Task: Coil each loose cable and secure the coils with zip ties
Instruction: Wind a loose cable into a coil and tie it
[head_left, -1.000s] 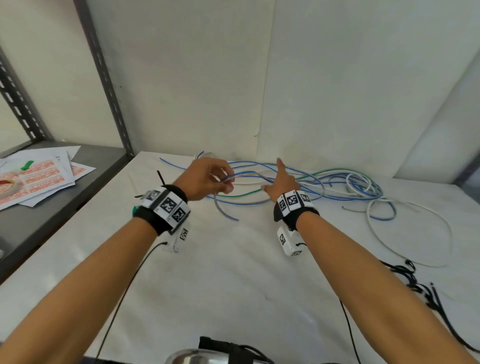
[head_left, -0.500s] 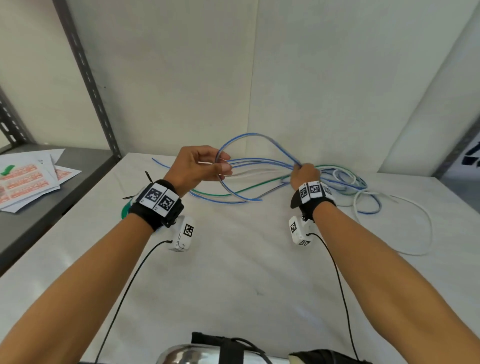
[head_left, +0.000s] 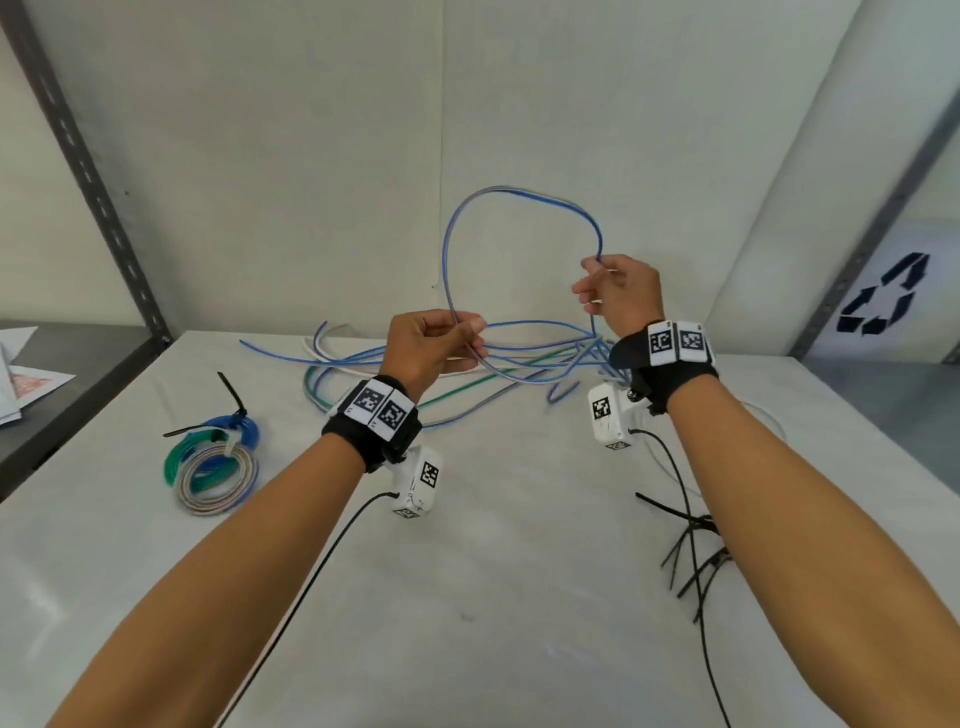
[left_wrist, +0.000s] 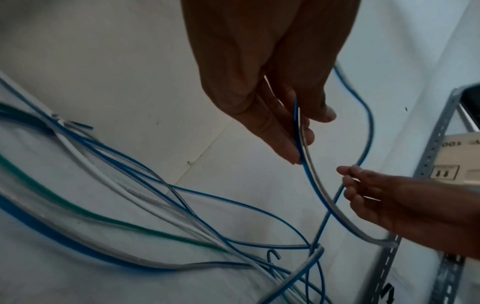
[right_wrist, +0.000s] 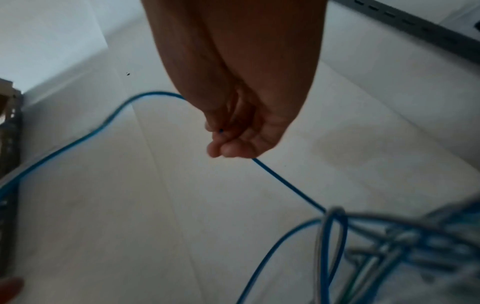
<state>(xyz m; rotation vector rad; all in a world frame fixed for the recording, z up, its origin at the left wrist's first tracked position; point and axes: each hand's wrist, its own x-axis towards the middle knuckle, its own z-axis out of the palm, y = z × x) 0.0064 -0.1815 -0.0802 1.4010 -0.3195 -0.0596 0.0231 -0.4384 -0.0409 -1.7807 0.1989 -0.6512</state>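
Observation:
A blue and grey cable (head_left: 457, 223) arches high above the table between both hands. My left hand (head_left: 441, 343) pinches one end of the loop, seen close in the left wrist view (left_wrist: 298, 131). My right hand (head_left: 613, 296) is raised higher and grips the blue strand (right_wrist: 285, 185) between thumb and fingers (right_wrist: 228, 144). A tangle of loose blue, green, white and grey cables (head_left: 524, 364) lies on the table behind the hands. Several black zip ties (head_left: 691, 551) lie under my right forearm.
Finished coils (head_left: 215, 462) bound with zip ties lie on the white table (head_left: 467, 597) at the left. A grey metal shelf (head_left: 67, 374) with papers stands further left. A wall rises close behind the cables.
My right hand has lifted and pulled the blue cable up and to the right, so the loop between the hands has grown taller. My left hand kept its pinch.

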